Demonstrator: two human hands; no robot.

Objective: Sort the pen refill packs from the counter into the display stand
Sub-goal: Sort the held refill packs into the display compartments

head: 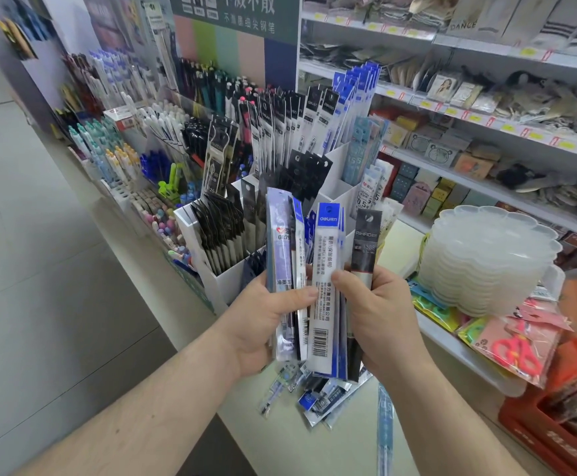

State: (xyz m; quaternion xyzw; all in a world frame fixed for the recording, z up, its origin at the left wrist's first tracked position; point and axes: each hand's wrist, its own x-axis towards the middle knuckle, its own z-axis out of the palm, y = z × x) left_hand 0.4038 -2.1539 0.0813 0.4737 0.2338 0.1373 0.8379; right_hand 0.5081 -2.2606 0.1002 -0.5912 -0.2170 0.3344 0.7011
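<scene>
A fan of pen refill packs stands upright in front of the white display stand, held up by both hands just short of its front wall. The left hand grips the left part of the fan, among it a pale lilac pack; its thumb presses across the pack fronts and the other fingers curl behind, out of sight. The right hand holds the right part: its thumb lies on a white pack with a blue top, and a black-and-grey pack rises between thumb and curled fingers at the fan's right edge. The two thumbs nearly meet over the packs.

Below the hands, nearer than the stand, a loose heap of refill packs lies on the pale counter. The stand's compartments hold upright rows of black packs and, farther back, blue packs. To the stand's right sits a stack of clear plastic trays, with packaged pink scissors just in front of it. Left of the stand, pens stand in racks. Behind it, wall shelves carry small goods.
</scene>
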